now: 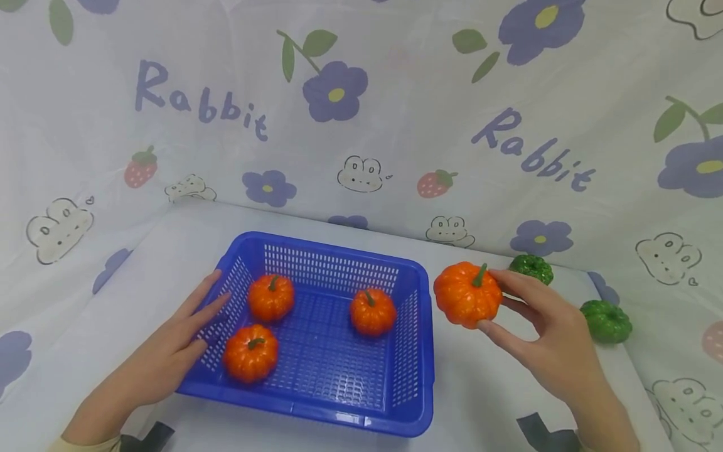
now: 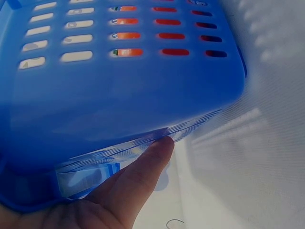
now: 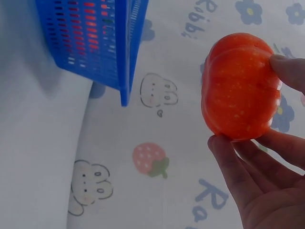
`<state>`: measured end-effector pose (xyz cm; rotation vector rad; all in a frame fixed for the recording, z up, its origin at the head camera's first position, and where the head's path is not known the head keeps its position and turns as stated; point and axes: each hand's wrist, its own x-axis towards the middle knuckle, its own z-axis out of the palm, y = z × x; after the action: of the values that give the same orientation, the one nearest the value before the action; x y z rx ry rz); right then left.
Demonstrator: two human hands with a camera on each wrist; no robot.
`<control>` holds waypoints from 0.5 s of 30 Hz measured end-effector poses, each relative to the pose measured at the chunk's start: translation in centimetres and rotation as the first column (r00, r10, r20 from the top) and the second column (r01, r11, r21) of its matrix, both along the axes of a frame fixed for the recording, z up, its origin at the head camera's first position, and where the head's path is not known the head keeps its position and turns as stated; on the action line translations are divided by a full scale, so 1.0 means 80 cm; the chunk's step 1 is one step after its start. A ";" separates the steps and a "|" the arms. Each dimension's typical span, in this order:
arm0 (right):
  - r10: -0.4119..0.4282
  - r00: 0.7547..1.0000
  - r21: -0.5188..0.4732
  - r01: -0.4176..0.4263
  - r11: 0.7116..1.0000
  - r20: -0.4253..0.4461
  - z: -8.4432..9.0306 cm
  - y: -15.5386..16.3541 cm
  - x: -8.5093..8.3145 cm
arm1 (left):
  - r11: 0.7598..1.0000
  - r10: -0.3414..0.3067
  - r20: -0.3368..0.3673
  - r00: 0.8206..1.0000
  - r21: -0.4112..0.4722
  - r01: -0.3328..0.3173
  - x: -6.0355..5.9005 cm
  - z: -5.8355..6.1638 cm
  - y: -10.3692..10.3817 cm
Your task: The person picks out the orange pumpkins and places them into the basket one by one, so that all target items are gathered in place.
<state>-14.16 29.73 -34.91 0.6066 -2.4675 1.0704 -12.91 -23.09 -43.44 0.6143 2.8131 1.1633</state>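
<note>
— Where does the pumpkin in hand sit against the basket?

— The right hand [image 1: 542,333] pinches one orange pumpkin [image 1: 467,295] between thumb and fingertips, lifted clear of the counter [image 1: 491,402], just off the right wall of the blue basket [image 1: 339,414]. The basket lies to that hand's left, its long axis running left to right across the counter (the pumpkin itself is round, so it has no long axis to speak of; its green stem points up and a little to the right).

— And the other hand?

— The left hand [image 1: 175,345] lies with straight, relaxed fingers against the basket's left wall, gripping nothing; in the left wrist view a fingertip touches the underside of the rim. So the right hand is the nearer one to the held pumpkin, the left well apart from it, with the whole basket between.

— Counts?

— Four orange pumpkins: three inside the basket (two near the left wall [image 1: 271,297] [image 1: 251,353], one right of centre [image 1: 373,311]) and the one held. Two green pumpkin-shaped pieces [image 1: 531,267] [image 1: 606,321] rest on the counter beyond the right hand. One basket.
</note>
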 end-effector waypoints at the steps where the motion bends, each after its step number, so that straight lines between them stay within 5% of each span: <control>1: 0.009 1.000 0.001 -0.009 1.000 0.005 0.000 -0.002 0.000 | 1.000 0.000 -0.002 1.000 0.001 0.000 0.000 0.000 0.000; 15: 0.073 0.995 0.045 -0.077 0.996 0.072 -0.005 -0.031 0.005 | 1.000 0.000 0.016 1.000 0.011 0.000 -0.001 0.002 0.001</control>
<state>-13.79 27.29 -35.34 0.6925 -2.5554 1.0812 -12.97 -23.01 -43.24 0.6037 2.7956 1.1787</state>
